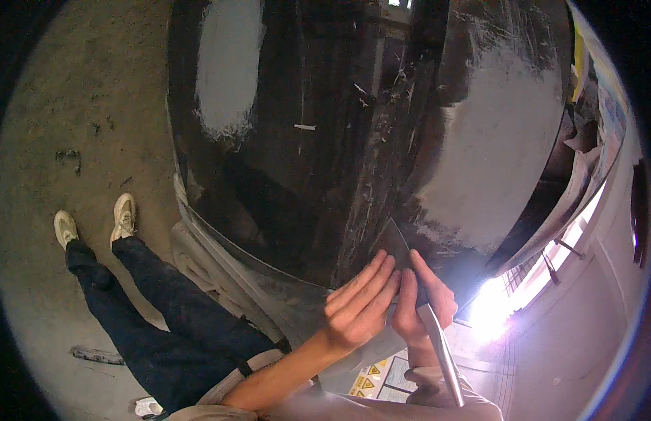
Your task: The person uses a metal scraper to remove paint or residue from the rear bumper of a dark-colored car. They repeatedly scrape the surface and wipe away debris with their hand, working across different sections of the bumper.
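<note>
In front of me is a large dark glossy car panel (269, 203) with scratches and dull grey patches of filler. A thin, dark grey, pointed flat sheet (392, 238), perhaps a scraper blade, stands between my fingertips near the panel's lower edge. My left hand (360, 309) has its fingers together, pressed along the sheet's left side. My right hand (422, 298) pinches the other side between thumb and fingers. A long pale tool (441, 351), narrow and shiny like a handle, lies against the right palm and runs toward the forearm. Its hidden end cannot be made out.
Bulky grey plastic sheeting (213, 259) is bunched along the panel's left lower edge. A grey-brown floor (94, 119) spreads at left, under my shoes. A bright light (493, 309) glares at lower right, beside a pale wall (592, 302). Yellow warning labels (369, 379) show below my hands.
</note>
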